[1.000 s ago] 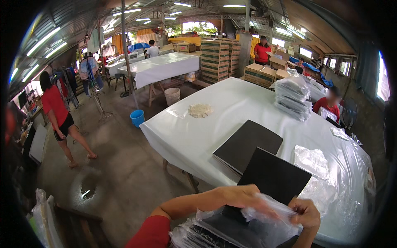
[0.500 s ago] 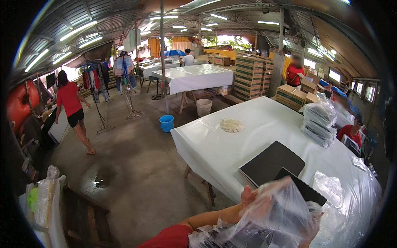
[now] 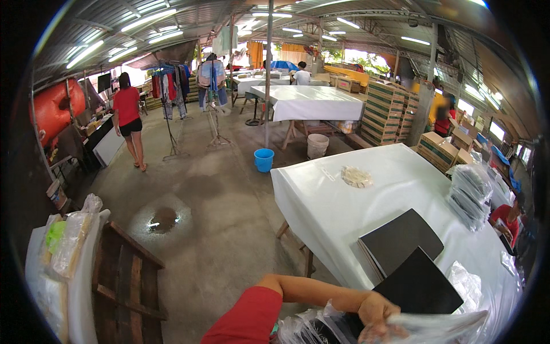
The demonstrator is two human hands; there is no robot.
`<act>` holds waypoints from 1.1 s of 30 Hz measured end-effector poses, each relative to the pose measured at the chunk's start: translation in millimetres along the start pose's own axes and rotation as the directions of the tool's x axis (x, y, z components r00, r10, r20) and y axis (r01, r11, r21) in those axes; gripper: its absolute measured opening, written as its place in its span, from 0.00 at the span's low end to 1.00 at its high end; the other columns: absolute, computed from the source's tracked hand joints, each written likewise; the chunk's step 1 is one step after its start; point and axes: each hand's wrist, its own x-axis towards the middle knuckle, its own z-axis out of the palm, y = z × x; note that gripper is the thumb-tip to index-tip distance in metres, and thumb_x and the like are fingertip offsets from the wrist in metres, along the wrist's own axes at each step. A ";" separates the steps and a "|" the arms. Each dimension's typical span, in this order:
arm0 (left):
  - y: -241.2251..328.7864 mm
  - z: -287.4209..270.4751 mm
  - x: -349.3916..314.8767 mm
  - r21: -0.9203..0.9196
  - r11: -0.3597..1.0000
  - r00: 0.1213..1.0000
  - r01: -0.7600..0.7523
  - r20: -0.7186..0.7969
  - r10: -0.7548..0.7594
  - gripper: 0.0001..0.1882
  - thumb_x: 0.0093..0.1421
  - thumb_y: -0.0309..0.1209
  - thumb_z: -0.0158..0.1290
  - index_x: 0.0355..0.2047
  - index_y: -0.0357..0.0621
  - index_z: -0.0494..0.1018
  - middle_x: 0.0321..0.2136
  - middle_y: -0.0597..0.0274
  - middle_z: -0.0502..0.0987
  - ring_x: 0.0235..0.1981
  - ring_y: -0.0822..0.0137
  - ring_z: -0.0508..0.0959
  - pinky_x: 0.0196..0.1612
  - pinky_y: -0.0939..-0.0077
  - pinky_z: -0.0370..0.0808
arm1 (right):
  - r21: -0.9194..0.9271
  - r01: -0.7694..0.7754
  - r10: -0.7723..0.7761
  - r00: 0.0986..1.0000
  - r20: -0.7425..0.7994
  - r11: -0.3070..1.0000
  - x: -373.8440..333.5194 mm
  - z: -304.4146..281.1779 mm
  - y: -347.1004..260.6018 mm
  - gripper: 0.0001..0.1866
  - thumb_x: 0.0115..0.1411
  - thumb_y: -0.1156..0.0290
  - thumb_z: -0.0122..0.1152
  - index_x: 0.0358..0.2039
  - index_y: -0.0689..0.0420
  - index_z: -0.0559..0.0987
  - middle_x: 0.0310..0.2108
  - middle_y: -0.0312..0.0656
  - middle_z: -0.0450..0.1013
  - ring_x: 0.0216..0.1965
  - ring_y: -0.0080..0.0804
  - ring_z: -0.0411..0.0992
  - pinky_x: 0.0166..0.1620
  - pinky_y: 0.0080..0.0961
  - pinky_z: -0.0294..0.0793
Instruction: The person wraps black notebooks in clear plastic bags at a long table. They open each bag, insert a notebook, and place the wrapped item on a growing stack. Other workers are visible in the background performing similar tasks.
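My left hand (image 3: 378, 314) reaches in at the lower right, its fingers closed on a clear plastic bag (image 3: 444, 325). The bag stretches away to the right from the fingers, smeared by motion. More crumpled clear plastic (image 3: 309, 325) lies below my forearm, with something dark under it. Just beyond the hand is a flat black board (image 3: 421, 284). It overlaps a second black board (image 3: 404, 241), which has a layered edge and lies on the white-covered table (image 3: 321, 198). My right hand does not show in the head view.
Crumpled plastic (image 3: 467, 286) and stacked plastic-wrapped goods (image 3: 471, 192) lie on the table's right side. A tan round pile (image 3: 356, 176) sits near its far end. Left are a wooden frame (image 3: 129, 281) and a blue bucket (image 3: 263, 160). A person (image 3: 129, 117) walks at far left.
My view has turned left. The plastic bag, held up before, is now lower and stretched to the right. My right hand has gone out of view; more of the nearer black board shows.
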 end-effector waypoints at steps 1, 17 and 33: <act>1.4 1.8 1.1 0.055 0.998 1.000 0.022 0.015 -0.023 0.26 0.55 0.31 0.55 0.51 0.28 0.64 0.41 0.41 0.73 0.31 0.50 0.80 0.25 0.67 0.80 | 0.009 0.007 -0.007 1.000 0.001 1.000 4.0 -1.9 1.0 0.24 0.50 0.63 0.65 0.45 0.62 0.74 0.42 0.47 0.72 0.41 0.36 0.71 0.41 0.31 0.73; -1.7 -33.6 5.9 -0.190 0.675 0.698 -0.713 -0.090 0.711 0.28 0.62 0.57 0.34 0.60 0.68 0.51 0.44 0.54 0.73 0.43 0.54 0.76 0.45 0.42 0.69 | 0.130 -0.180 0.123 0.925 0.359 0.975 -54.4 -27.1 18.9 0.25 0.49 0.63 0.65 0.45 0.61 0.73 0.41 0.46 0.72 0.39 0.35 0.70 0.41 0.31 0.72; 8.8 -54.3 -53.1 0.641 0.737 0.713 0.214 -0.618 0.330 0.19 0.53 0.18 0.48 0.48 0.36 0.71 0.49 0.55 0.72 0.40 0.72 0.75 0.41 0.80 0.73 | 0.454 0.100 -0.208 0.958 0.196 0.885 -53.4 -88.2 -11.9 0.22 0.43 0.60 0.71 0.27 0.65 0.73 0.33 0.47 0.73 0.34 0.34 0.73 0.40 0.30 0.73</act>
